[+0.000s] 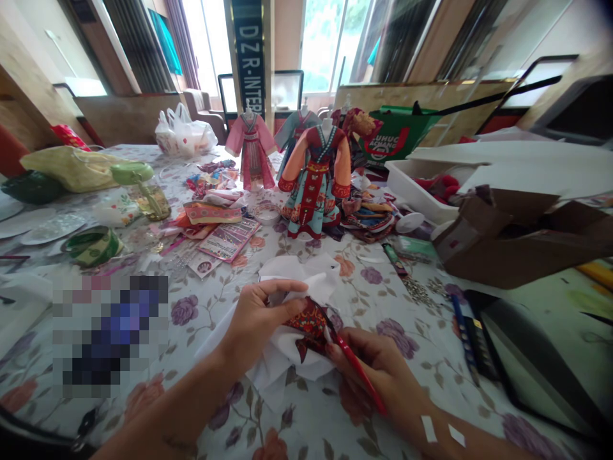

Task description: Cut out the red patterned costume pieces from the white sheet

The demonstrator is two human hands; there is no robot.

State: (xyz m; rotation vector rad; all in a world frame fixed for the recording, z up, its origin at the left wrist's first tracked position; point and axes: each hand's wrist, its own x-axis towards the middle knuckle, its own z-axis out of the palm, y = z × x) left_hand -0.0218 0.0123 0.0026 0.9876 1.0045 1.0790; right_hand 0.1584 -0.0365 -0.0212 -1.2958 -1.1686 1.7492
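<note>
At the front middle of the table, my left hand (pixel 258 319) pinches a small dark red patterned fabric piece (pixel 311 322) between thumb and fingers. White cloth (pixel 316 281) lies behind and under that piece. My right hand (pixel 378 367) is closed around a slim red-handled tool (pixel 359 370); its dark, curved front end meets the right edge of the patterned fabric. Whether it is scissors or tweezers I cannot make out. Beyond my hands stand a doll-sized dress with orange sleeves (pixel 316 172) and a pink one (pixel 251 153).
Left of centre lie a printed card (pixel 230 239), a green tape roll (pixel 93 246) and a green-lidded jar (pixel 151 195). On the right are an open cardboard box (pixel 517 236), a white foam box (pixel 416 191), blue and black pens (pixel 464 338) and a dark tablet-like object (pixel 531 364).
</note>
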